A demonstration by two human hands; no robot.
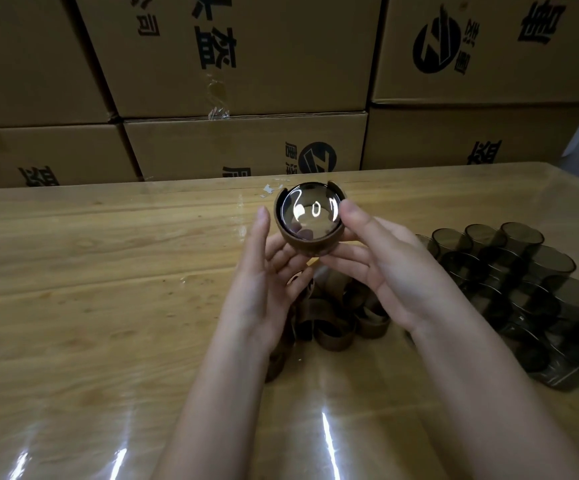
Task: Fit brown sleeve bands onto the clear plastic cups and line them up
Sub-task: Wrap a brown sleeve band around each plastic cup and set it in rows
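Both hands hold one clear plastic cup [312,213] above the table, its round base turned toward me and shining. A brown sleeve band [315,244] wraps around it, with notches showing at its far edge. My left hand [263,282] supports the band from the left and below, fingers mostly straight. My right hand [385,268] grips it from the right, thumb on the rim and fingers curled beneath. Under my hands lies a heap of loose brown bands [336,323]. A cluster of bare smoky clear cups [530,292] stands at the right.
The wooden table [90,271] has a glossy clear cover with glare streaks near me. Stacked cardboard cartons [246,81] form a wall along the table's far edge. Scraps of clear tape [270,190] lie near that edge.
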